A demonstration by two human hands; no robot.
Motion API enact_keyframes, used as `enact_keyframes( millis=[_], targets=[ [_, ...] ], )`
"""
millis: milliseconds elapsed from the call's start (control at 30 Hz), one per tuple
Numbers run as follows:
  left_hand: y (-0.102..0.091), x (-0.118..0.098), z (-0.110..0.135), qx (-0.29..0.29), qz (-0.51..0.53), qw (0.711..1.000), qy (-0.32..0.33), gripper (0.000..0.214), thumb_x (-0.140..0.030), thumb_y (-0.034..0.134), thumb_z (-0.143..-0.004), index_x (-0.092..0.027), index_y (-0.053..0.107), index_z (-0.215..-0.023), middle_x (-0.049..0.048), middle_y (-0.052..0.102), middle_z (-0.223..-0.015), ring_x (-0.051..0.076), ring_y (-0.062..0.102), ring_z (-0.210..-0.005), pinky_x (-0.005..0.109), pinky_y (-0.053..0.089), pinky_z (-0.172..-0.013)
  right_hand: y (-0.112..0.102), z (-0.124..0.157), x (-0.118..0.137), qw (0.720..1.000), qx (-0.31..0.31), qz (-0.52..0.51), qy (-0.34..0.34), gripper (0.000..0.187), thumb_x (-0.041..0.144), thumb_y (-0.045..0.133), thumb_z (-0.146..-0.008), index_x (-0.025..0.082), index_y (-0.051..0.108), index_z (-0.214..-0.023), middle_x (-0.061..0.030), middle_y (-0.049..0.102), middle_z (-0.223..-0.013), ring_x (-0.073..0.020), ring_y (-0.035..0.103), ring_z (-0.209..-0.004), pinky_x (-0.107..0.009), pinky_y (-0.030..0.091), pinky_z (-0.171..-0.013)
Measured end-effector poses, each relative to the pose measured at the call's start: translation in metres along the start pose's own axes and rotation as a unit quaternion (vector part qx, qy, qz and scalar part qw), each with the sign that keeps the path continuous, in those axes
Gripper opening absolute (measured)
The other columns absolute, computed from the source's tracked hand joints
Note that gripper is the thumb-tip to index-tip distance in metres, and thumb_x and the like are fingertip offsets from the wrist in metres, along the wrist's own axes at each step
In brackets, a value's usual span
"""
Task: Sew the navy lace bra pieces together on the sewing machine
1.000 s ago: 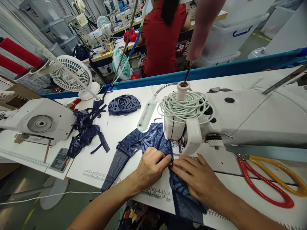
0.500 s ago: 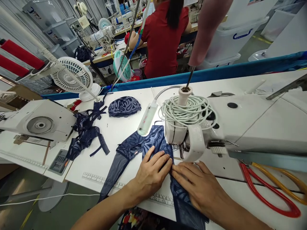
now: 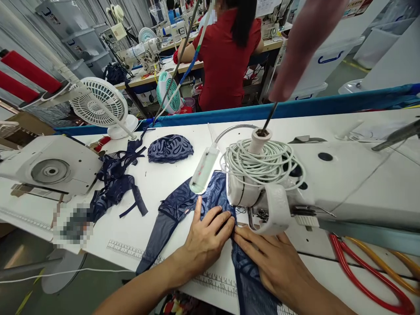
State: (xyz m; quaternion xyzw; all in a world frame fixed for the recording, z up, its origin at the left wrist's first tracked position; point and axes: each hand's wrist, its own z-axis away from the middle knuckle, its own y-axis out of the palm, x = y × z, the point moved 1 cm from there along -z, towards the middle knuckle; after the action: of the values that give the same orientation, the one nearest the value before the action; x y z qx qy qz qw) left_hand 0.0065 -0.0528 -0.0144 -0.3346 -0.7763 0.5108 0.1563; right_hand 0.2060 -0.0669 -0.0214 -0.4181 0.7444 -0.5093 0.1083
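Observation:
A navy lace garment with sheer mesh ends lies across the machine bed, one edge under the head of a white sewing machine. My left hand rests flat on the lace, fingers spread, left of the needle area. Just right of it, my right hand lies with fingers stretched along the garment's edge, its fingertips close to the left ones. The needle itself is hidden behind the machine head. A lamp on a bendable neck hangs over the lace.
Coiled pale cord sits on the machine. Red-handled scissors lie at right. Navy straps and lace pieces, a lace cup and a white fan are at left. A person in red sits beyond the table.
The camera view has shifted slightly, so the machine appears further right and lower. My left index finger is more stretched out. Both hands stay on the garment.

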Motion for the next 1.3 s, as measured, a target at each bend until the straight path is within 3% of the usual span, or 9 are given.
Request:
enact_keyframes(
  millis=[167,367,567,767,933,1167,1300],
  targets=[
    [0.003,0.007,-0.006,-0.005,-0.016,1.000,0.013,0.035,-0.008,0.050,-0.091,-0.020,0.061,-0.121,0.0056,0.069,-0.118,0.024,0.057,-0.117,0.067,0.003,-0.117,0.005,0.005,-0.003,0.999,0.013,0.034,0.004,0.063,0.002,0.044,-0.068,0.020,0.061,-0.125,-0.0040,0.067,-0.125,-0.0229,0.060,-0.095,-0.043,0.034,-0.091],
    [0.014,0.026,-0.020,-0.001,-0.024,0.999,0.030,0.019,-0.021,0.052,-0.094,-0.022,0.066,-0.106,0.0045,0.072,-0.103,0.023,0.061,-0.107,0.065,0.014,-0.115,0.008,-0.007,-0.011,0.997,0.046,0.061,0.007,0.068,-0.003,0.044,-0.067,0.014,0.058,-0.131,-0.0103,0.060,-0.134,-0.0286,0.056,-0.113,-0.049,0.036,-0.100],
    [0.000,0.019,-0.020,-0.035,-0.038,0.999,-0.011,0.024,-0.009,0.047,-0.091,-0.017,0.065,-0.104,0.0080,0.069,-0.095,0.023,0.059,-0.108,0.061,0.028,-0.111,0.009,0.001,-0.009,0.998,0.055,0.037,0.018,0.065,0.000,0.043,-0.074,0.021,0.056,-0.134,-0.0061,0.061,-0.134,-0.0273,0.055,-0.113,-0.052,0.032,-0.103],
    [-0.007,0.017,-0.015,0.002,0.018,1.000,0.016,0.029,-0.004,0.043,-0.089,-0.019,0.066,-0.099,0.0011,0.064,-0.080,0.016,0.059,-0.082,0.065,0.014,-0.115,-0.001,-0.005,0.000,0.999,0.045,-0.009,0.014,0.053,0.002,0.046,-0.074,0.022,0.065,-0.119,-0.0033,0.067,-0.123,-0.0235,0.059,-0.098,-0.047,0.030,-0.100],
    [-0.012,0.020,-0.014,0.027,0.064,0.998,-0.002,0.031,-0.005,0.046,-0.087,-0.021,0.066,-0.105,0.0009,0.064,-0.083,0.016,0.058,-0.085,0.063,0.019,-0.114,-0.003,-0.005,-0.001,0.998,0.043,-0.031,0.014,0.052,0.000,0.044,-0.074,0.022,0.066,-0.116,-0.0015,0.068,-0.120,-0.0211,0.058,-0.096,-0.045,0.026,-0.103],
    [0.000,0.019,-0.016,0.004,0.000,0.999,0.037,0.027,-0.006,0.047,-0.088,-0.022,0.066,-0.099,-0.0008,0.062,-0.074,0.017,0.056,-0.081,0.068,0.016,-0.113,0.000,-0.004,-0.005,0.999,0.038,-0.016,0.018,0.056,-0.001,0.044,-0.070,0.023,0.066,-0.116,-0.0010,0.068,-0.122,-0.0204,0.059,-0.093,-0.040,0.033,-0.085],
    [0.005,0.016,-0.023,0.011,-0.051,0.998,0.045,0.026,-0.006,0.046,-0.090,-0.020,0.066,-0.100,0.0011,0.064,-0.079,0.018,0.058,-0.081,0.071,0.014,-0.112,-0.003,-0.009,-0.008,0.999,0.025,0.018,0.010,0.058,-0.003,0.042,-0.072,0.022,0.065,-0.118,-0.0037,0.069,-0.118,-0.0221,0.058,-0.101,-0.040,0.035,-0.088]
  ],
)
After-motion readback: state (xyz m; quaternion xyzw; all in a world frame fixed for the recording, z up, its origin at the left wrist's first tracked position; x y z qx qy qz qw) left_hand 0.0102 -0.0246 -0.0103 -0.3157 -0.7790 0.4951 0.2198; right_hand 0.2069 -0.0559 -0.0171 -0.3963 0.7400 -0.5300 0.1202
